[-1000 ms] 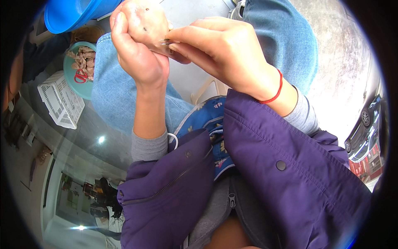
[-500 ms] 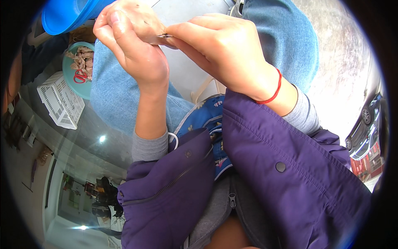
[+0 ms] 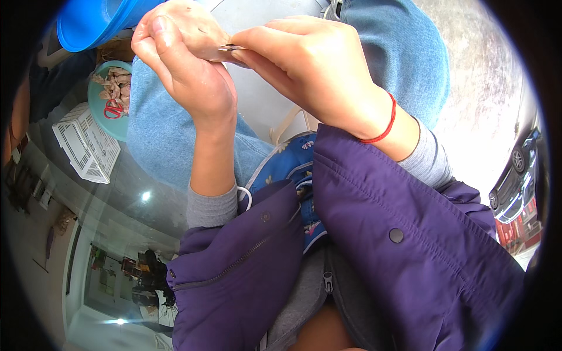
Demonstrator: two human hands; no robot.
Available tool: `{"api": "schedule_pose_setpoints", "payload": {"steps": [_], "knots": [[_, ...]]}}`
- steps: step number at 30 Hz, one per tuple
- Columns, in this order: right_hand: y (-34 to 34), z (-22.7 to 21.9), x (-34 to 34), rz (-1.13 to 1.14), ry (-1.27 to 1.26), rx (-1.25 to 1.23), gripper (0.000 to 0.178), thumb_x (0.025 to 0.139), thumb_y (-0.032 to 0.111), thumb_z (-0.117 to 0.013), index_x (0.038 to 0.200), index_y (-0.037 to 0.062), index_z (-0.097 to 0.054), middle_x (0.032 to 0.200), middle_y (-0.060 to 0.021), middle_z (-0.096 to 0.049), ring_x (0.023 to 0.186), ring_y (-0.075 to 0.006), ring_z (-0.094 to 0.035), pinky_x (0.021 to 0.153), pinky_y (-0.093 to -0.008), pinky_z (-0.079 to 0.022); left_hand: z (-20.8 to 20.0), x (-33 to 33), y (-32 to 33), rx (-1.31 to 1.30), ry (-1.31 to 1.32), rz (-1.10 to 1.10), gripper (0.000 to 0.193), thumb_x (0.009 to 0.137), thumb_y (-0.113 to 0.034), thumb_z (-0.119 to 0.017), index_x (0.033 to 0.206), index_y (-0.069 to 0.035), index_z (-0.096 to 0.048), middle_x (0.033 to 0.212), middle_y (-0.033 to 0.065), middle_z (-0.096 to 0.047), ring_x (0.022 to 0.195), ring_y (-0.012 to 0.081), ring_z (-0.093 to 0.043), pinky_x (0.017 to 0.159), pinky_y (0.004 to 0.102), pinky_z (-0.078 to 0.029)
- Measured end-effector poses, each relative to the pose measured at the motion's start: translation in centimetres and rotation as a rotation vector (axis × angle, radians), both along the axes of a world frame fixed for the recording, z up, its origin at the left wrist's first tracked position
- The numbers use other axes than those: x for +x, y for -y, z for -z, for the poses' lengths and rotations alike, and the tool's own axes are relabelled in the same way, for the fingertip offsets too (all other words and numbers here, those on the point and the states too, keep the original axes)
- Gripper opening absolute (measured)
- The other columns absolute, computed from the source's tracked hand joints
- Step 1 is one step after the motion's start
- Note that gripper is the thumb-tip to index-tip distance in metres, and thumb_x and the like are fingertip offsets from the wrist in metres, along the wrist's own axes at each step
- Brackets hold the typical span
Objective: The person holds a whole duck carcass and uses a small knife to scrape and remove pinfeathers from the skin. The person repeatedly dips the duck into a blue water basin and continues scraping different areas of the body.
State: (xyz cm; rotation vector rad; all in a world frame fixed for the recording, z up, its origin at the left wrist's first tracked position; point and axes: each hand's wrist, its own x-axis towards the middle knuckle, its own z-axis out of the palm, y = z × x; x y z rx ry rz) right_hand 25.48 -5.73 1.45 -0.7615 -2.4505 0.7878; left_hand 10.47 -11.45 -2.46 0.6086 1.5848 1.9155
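Note:
My left hand (image 3: 196, 88) is closed around a pale, wet piece of raw meat (image 3: 196, 24) with small dark specks on its skin, at the top of the head view. The thumb presses along its near side. My right hand (image 3: 310, 61) pinches small metal tweezers (image 3: 227, 47) between thumb and fingers. Their tip meets the right edge of the meat, and most of the tool is hidden by my fingers. Both hands are raised above my lap, close together.
At the left, a teal basin (image 3: 112, 126) holds several pale meat pieces (image 3: 120, 85) and red-handled scissors (image 3: 113, 109). A white perforated plastic basket (image 3: 88, 143) stands near it. A blue tub (image 3: 88, 29) is at upper left. A car (image 3: 515, 169) shows far right.
Both hands stay nearly in place. The tweezers' tip has shifted slightly left and up along the meat's edge, and the meat has tilted a little.

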Motion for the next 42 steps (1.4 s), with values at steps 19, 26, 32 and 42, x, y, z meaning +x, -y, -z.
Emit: {"api": "schedule_pose_setpoints", "payload": {"steps": [19,26,32,42], "knots": [[-0.2,0.0,0.1,-0.005,0.014,-0.032,0.013,0.088,0.015,-0.076,0.1,0.0122,-0.074,0.078,-0.0062,-0.07,0.07,-0.0262,-0.07,0.06,-0.035,-0.055,-0.1,0.0,0.0,-0.028,-0.021,-0.016,0.036,0.111,-0.035,-0.036,0.133,-0.008,-0.048,0.117,0.0071,-0.06,0.113,0.0161,-0.062,0.098,0.0329,-0.054],[0.0,0.0,-0.1,-0.005,-0.003,-0.046,0.012,0.088,0.015,-0.076,0.1,0.0123,-0.074,0.079,-0.0069,-0.07,0.07,-0.0266,-0.071,0.06,-0.0354,-0.055,-0.2,0.2,-0.1,-0.015,-0.012,-0.028,0.035,0.111,-0.035,-0.036,0.129,-0.008,-0.05,0.113,0.006,-0.06,0.109,0.0145,-0.062,0.095,0.0324,-0.054],[-0.7,0.0,0.2,0.046,-0.117,-0.15,0.004,0.08,0.012,-0.069,0.08,0.0094,-0.066,0.069,-0.0088,-0.064,0.065,-0.0286,-0.068,0.055,-0.0372,-0.053,0.0,-0.1,0.1,-0.037,0.033,-0.032,0.036,0.112,-0.039,-0.037,0.126,-0.009,-0.052,0.114,0.0049,-0.06,0.112,0.0141,-0.062,0.097,0.033,-0.054],[0.0,0.3,-0.4,0.034,-0.018,0.05,0.005,0.074,0.016,-0.07,0.073,0.0124,-0.066,0.069,-0.0053,-0.066,0.07,-0.0258,-0.072,0.056,-0.0359,-0.055,0.3,-0.4,0.3,-0.036,0.082,0.005,0.037,0.112,-0.04,-0.036,0.127,-0.01,-0.052,0.117,0.0052,-0.061,0.114,0.0139,-0.063,0.096,0.0329,-0.056]]}}
